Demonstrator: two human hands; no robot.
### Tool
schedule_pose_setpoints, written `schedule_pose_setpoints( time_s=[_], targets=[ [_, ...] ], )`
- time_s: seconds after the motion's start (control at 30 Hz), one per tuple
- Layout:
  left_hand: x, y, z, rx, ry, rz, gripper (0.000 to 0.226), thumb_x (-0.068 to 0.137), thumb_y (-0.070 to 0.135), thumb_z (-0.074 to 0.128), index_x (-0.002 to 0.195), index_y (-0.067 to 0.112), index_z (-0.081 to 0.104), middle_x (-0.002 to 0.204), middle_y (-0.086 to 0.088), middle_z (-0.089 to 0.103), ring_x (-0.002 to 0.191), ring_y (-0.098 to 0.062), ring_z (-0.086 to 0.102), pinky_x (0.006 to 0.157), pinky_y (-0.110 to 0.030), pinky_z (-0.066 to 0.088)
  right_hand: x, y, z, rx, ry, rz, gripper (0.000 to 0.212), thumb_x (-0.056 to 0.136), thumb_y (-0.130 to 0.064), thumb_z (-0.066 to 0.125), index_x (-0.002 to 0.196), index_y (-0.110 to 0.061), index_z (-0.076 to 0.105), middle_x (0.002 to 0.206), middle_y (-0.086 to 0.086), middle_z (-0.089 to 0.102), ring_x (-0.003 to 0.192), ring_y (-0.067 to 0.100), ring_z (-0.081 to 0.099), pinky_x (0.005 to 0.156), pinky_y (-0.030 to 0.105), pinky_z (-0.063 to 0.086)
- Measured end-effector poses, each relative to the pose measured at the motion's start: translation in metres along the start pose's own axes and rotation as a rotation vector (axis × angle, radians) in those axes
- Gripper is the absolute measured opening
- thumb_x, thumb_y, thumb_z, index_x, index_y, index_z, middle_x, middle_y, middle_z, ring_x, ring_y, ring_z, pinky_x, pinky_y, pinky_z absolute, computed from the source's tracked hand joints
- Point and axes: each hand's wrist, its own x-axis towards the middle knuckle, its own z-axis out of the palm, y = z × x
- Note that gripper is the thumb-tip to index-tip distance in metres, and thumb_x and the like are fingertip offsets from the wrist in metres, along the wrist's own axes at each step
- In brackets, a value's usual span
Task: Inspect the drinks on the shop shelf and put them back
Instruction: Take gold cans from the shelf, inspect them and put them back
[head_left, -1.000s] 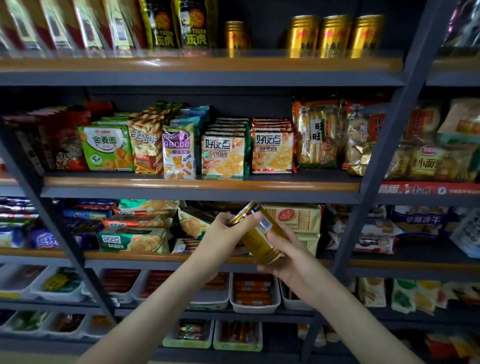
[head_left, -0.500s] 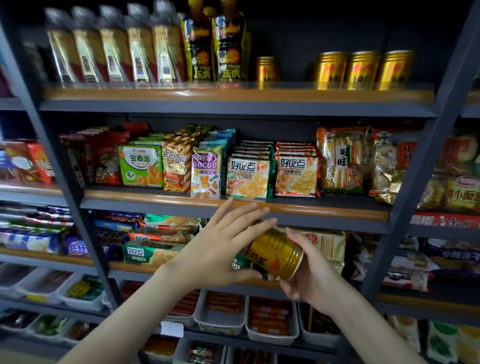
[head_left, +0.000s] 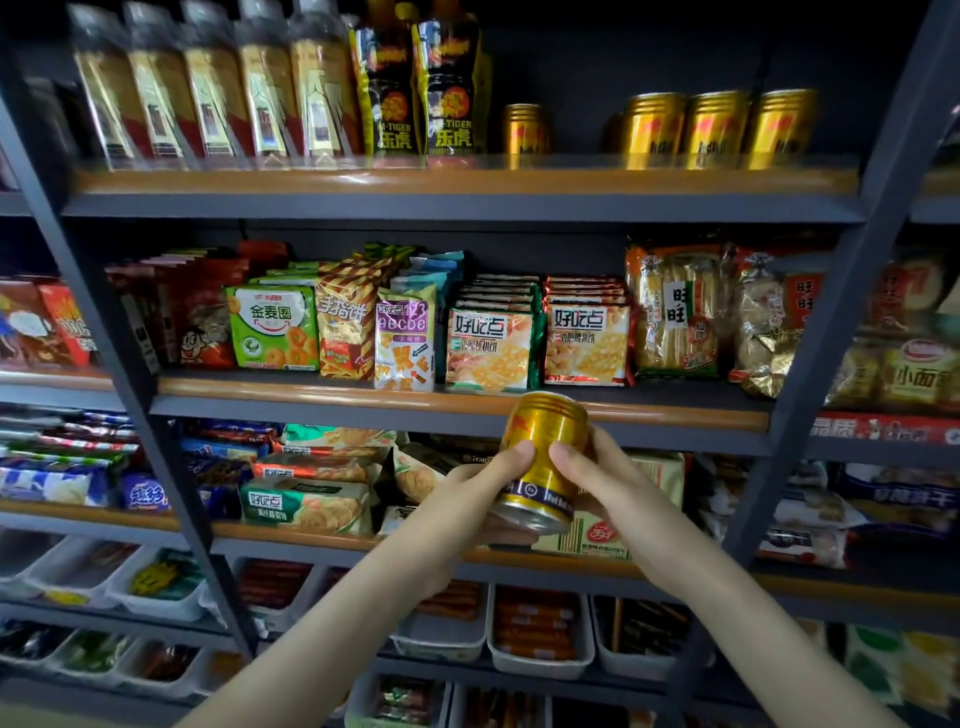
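Observation:
A gold drink can (head_left: 540, 462) with a purple band near its base stands nearly upright, tilted slightly left, in front of the middle shelves. My left hand (head_left: 467, 499) grips its left side with the thumb across the front. From the right, my right hand (head_left: 602, 483) holds it with curled fingers. On the top shelf (head_left: 467, 182) a single gold can (head_left: 524, 130) stands beside a gap, and three matching gold cans (head_left: 717, 130) stand further right.
Two black tiger-label bottles (head_left: 421, 88) and a row of pale bottles (head_left: 218, 93) fill the top shelf's left. Snack packets (head_left: 488, 343) line the middle shelf. White trays of sausages (head_left: 540, 634) sit low down. A dark upright post (head_left: 831, 338) rises at right.
The can has turned from lying sideways to nearly upright and risen a little. My left hand, fingers spread before, now grips the can. The view has tilted upward toward the top shelf.

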Motion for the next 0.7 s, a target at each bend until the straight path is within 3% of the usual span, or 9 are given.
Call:
schedule_pose_setpoints(
  time_s=[0.1,0.23,0.5,0.7],
  targets=[
    [0.0014,0.0019,0.0030,-0.074,-0.009,-0.027,0.059,0.075,0.056,0.065,0.112,0.010,0.066,0.105,-0.014,0.073,0.098,-0.028,0.070,0.085,-0.036,0.056,0.0005,0.0036,-0.0015,0.067,0.046,-0.013,0.076,0.061,-0.060,0.066,0.129,-0.031,0.050,0.121,-0.004,0.064,0.109,0.014,0.063,0.100,0.038,0.047],
    [0.0038,0.0015,0.0074,-0.121,-0.062,-0.067,0.056,0.072,0.054,0.061,0.113,0.016,0.064,0.106,-0.013,0.073,0.097,-0.028,0.070,0.085,-0.038,0.056,0.0014,0.0051,-0.0064,0.058,0.065,0.001,0.076,0.060,-0.064,0.068,0.126,-0.028,0.054,0.118,-0.003,0.067,0.109,0.016,0.064,0.103,0.044,0.045],
    [0.0008,-0.0023,0.0095,-0.221,-0.122,-0.118,0.072,0.079,0.058,0.053,0.127,0.005,0.056,0.105,-0.020,0.071,0.090,-0.029,0.071,0.075,-0.035,0.059,-0.0027,0.0025,-0.0098,0.166,0.013,-0.024,0.067,0.064,-0.049,0.070,0.127,-0.030,0.053,0.122,0.004,0.064,0.108,0.021,0.065,0.094,0.044,0.053],
    [0.0011,0.0012,0.0079,-0.138,-0.143,-0.115,0.060,0.079,0.058,0.051,0.119,0.014,0.061,0.109,-0.013,0.071,0.097,-0.027,0.068,0.081,-0.036,0.057,-0.0031,-0.0028,-0.0060,0.155,0.107,-0.131,0.064,0.059,-0.042,0.077,0.119,-0.039,0.054,0.122,0.003,0.060,0.104,0.020,0.066,0.087,0.038,0.056]
  ],
)
